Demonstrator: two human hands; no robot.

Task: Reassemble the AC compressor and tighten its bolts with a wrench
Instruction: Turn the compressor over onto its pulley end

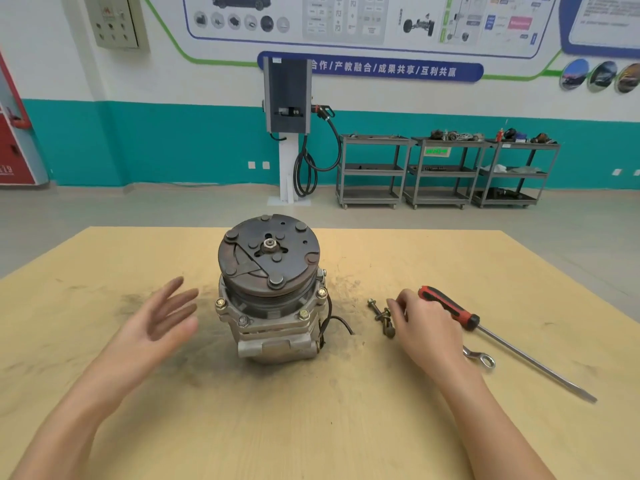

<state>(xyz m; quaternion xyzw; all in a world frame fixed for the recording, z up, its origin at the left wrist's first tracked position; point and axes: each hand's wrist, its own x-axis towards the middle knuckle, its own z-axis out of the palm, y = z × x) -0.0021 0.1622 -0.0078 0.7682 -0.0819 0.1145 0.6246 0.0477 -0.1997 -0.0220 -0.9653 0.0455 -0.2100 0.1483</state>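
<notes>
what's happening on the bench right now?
A person is reassembling an AC compressor, which stands clutch-end up on the wooden table. The right hand reaches into the loose bolts beside it, fingers curled at them. The left hand hovers open, left of the compressor. A combination wrench and a red-handled screwdriver lie unused on the right. Several bolts already sit in the housing.

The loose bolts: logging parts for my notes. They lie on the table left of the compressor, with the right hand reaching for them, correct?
Not quite. The head view shows the loose bolts lying right of the compressor, not left. The right hand is indeed at them.
</notes>
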